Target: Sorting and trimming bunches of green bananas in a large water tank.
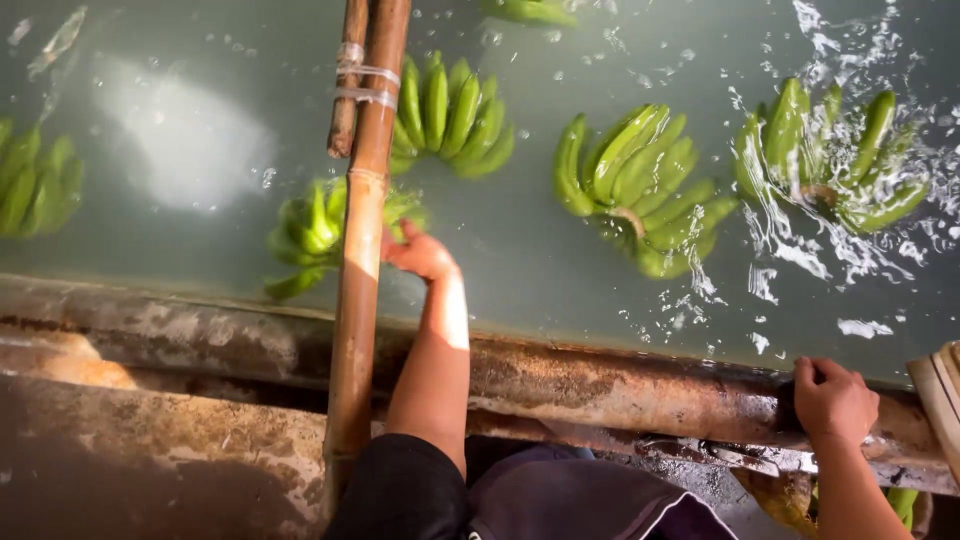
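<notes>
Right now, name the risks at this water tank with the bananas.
The left hand stretches over the water toward a green banana bunch behind the bamboo pole; it may knock the pole. The right hand braces on the wet, rusty tank rim and could slip.

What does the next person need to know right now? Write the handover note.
Left hand: open, reaching over the water beside the bamboo pole, at the nearest banana bunch.
Right hand: gripping the rusty tank rim.
Four more bunches float further out; the far-right bunch sits in splashing water.
Done: nothing lifted out in view.
Left: the bunches are all in the water.
</notes>
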